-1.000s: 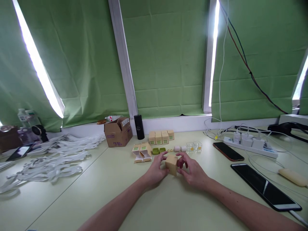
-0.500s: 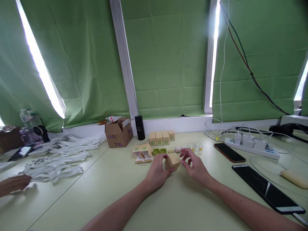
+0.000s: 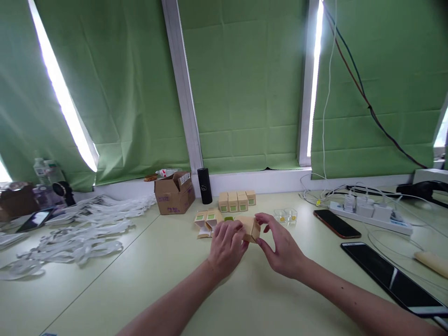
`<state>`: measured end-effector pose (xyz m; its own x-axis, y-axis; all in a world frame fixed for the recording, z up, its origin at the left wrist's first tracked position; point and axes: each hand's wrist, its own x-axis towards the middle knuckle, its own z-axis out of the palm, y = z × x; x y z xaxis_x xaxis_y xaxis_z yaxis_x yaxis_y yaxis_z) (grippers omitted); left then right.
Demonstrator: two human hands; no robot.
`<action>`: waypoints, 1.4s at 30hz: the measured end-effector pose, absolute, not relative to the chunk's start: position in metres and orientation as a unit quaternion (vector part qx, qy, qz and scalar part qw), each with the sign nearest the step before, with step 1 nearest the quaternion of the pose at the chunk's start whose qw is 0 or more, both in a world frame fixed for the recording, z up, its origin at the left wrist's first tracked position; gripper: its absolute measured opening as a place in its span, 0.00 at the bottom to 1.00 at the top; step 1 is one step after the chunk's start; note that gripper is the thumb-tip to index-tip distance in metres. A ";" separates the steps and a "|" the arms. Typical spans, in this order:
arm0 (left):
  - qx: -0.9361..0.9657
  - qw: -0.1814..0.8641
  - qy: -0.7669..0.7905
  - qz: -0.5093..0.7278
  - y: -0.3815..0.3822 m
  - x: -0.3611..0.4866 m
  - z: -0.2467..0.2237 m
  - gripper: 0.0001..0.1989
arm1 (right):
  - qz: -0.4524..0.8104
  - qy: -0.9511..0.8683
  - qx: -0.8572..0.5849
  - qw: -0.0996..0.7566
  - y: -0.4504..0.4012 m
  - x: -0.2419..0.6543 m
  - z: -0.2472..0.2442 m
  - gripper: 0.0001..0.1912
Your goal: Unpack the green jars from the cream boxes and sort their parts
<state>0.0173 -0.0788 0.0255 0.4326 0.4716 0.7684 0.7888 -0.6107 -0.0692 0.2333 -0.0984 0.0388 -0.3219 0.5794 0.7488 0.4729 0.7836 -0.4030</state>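
Note:
A small kraft cardboard box [image 3: 250, 227] is held between my two hands, a little above the table. My left hand [image 3: 226, 245] is closed round its left side, back of the hand facing up. My right hand [image 3: 282, 245] pinches the box's right end between thumb and fingers. Just behind lie two more kraft boxes [image 3: 207, 219] with their flaps standing open, and a green tray [image 3: 228, 218] that my left hand and the box partly hide. Farther back stands a row of several closed kraft boxes [image 3: 233, 201]. Clear plastic cups [image 3: 285, 215] with yellow bits sit to the right.
A brown carton [image 3: 174, 193] and a black cylinder [image 3: 204, 185] stand at the back. White straps [image 3: 87, 228] spread over the left side. On the right lie two phones, one brown-edged [image 3: 336, 224] and one larger [image 3: 392, 275], beside a power strip [image 3: 371, 217] with cables.
The box has been turned so it lies on its side, its end toward my right hand. My left hand has rolled over it and my right hand has gripped it. Another person's hand at left has gone.

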 end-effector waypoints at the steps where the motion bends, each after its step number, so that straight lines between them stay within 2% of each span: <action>1: -0.823 0.226 -0.377 -0.360 -0.079 0.017 0.024 0.07 | 0.041 -0.811 -0.322 0.486 -0.099 0.233 0.036 0.28; 7: -0.833 0.277 -0.342 -0.334 -0.081 0.018 0.019 0.08 | -0.023 -0.820 -0.332 0.465 -0.103 0.231 0.024 0.31; 13: -0.848 0.275 -0.320 -0.321 -0.082 0.021 0.020 0.11 | -0.049 -0.826 -0.336 0.450 -0.103 0.231 0.018 0.36; 18: -0.855 0.256 -0.320 -0.317 -0.084 0.027 0.023 0.13 | -0.033 -0.820 -0.361 0.444 -0.100 0.230 0.016 0.36; 27: -0.852 0.250 -0.323 -0.328 -0.087 0.034 0.025 0.23 | 0.002 -0.802 -0.400 0.445 -0.092 0.232 0.011 0.31; 34: -0.859 0.230 -0.325 -0.321 -0.087 0.035 0.026 0.23 | 0.016 -0.797 -0.407 0.445 -0.091 0.231 0.011 0.31; 42: -0.873 0.140 -0.348 -0.312 -0.084 0.029 0.022 0.29 | 0.105 -0.767 -0.423 0.471 -0.095 0.238 0.022 0.20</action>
